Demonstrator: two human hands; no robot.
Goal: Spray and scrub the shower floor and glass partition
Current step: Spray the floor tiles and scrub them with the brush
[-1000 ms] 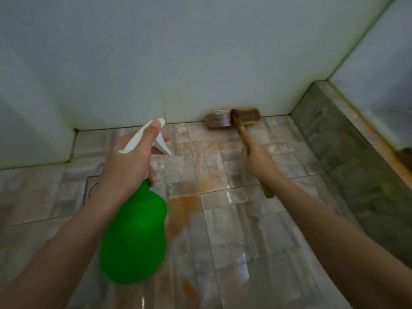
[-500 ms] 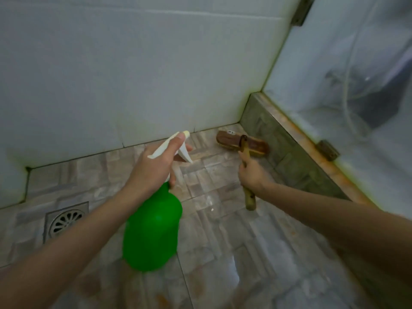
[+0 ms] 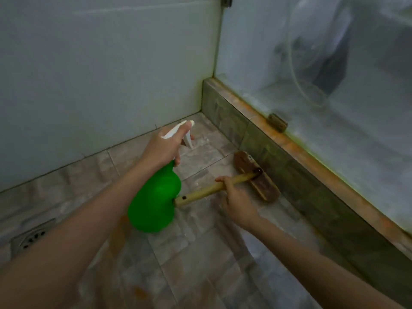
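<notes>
In the head view, the left hand (image 3: 162,148) grasps the neck of a green spray bottle (image 3: 156,201), fingers curled round it below the white spray head (image 3: 178,130), with one finger lying along the top of that head. The bottle hangs below and slightly left of the hand, above the shower floor (image 3: 200,253); its nozzle points toward the corner where the white wall (image 3: 100,74) meets the low tiled curb (image 3: 278,179).

The right hand (image 3: 236,201) grips the wooden handle (image 3: 207,192) of a scrub brush about midway along, the fingers wrapped over it. The free end of the handle reaches left as far as the bottle's body; whether the two touch I cannot tell. The brush head (image 3: 256,175) lies up and right of the hand, flat on the floor tiles and right against the foot of the curb — its long side runs along it.

The glass partition (image 3: 334,85) rises from the top of the curb at the right, cloudy, with blurred shapes behind it. A small metal bracket (image 3: 277,122) sits on the curb's orange-stained top edge at the base of the glass, and another bracket (image 3: 226,1) shows at the upper edge. Orange-brown stains (image 3: 118,237) mark the floor under the left forearm, and a round drain grate (image 3: 31,237) is set in the floor at the far left — well apart from both hands.
</notes>
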